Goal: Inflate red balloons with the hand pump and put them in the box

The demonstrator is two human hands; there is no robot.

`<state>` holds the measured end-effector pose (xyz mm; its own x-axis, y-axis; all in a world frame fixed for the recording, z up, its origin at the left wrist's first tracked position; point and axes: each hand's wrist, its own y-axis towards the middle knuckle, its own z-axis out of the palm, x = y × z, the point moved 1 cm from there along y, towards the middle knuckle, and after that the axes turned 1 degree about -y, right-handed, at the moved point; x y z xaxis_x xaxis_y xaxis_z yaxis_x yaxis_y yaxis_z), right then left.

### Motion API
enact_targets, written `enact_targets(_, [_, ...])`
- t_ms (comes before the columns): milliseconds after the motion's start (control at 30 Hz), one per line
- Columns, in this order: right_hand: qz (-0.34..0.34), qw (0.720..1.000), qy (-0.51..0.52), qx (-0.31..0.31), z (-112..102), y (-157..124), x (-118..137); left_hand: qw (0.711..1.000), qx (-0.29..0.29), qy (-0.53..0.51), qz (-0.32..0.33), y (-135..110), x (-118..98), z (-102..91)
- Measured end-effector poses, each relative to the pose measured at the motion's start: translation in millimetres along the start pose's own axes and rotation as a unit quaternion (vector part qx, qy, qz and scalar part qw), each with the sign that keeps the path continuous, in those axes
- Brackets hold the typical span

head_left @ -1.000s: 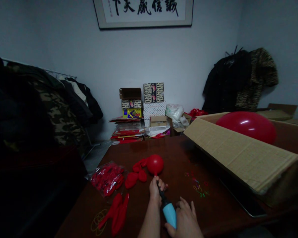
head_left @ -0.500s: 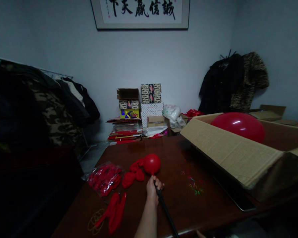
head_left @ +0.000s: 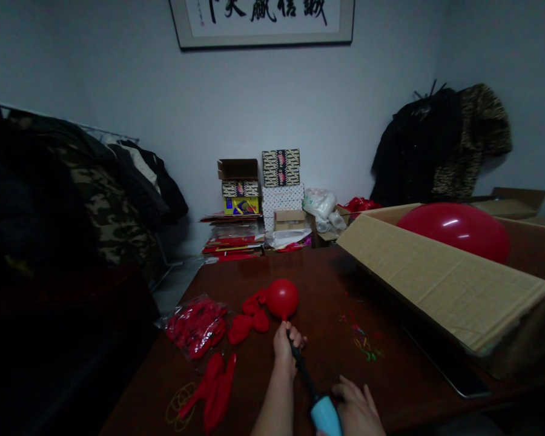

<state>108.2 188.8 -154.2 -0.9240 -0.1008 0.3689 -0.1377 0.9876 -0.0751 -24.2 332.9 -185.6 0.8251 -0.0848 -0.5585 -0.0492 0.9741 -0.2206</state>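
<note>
Red round rubber balloon (head_left: 282, 299), partly inflated, is at the middle of the dark brown worktop (head_left: 320, 327), just at the far side of the left hand (head_left: 286, 346). The grip of this hand is narrow, closed around the balloon's neck and the black front end of a slim black and light-blue hand pump (head_left: 326, 416). The right hand (head_left: 358, 407) is near, against the right side of the pump's blue part, with its fingers loosely extended; I cannot tell whether its grip closes around it. On the left lie a clear plastic bag of red balloons (head_left: 196, 328), some loose flat red balloons (head_left: 240, 329) and thin yellowish rubber bands (head_left: 180, 407). On the right are small colourful bands (head_left: 367, 349), a flat dark phone-like device (head_left: 449, 365) and an open brown cardboard box (head_left: 436, 278), in which a big glossy red balloon (head_left: 454, 231) sits.
</note>
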Motion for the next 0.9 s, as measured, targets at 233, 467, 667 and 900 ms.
enact_targets(233, [0.002, 0.998, 0.056, -0.036, -25, 41, 35, 1.000, -0.004, -0.002, -0.009, 6, -1, -2.9])
enact_targets(467, [0.016, 1.000, 0.014, -0.022, -17, 37, 38, 1.000, 0.011, 0.008, 0.003, 7, -1, -2.5])
enact_targets(667, [0.035, 0.999, -0.020, -0.013, -15, 19, 37, 1.000, 0.010, 0.020, 0.020, 0, 1, -0.9])
enact_targets(900, [0.022, 0.999, -0.041, -0.020, 8, -9, 3, 1.000, 0.001, 0.001, 0.013, -3, -1, 2.0])
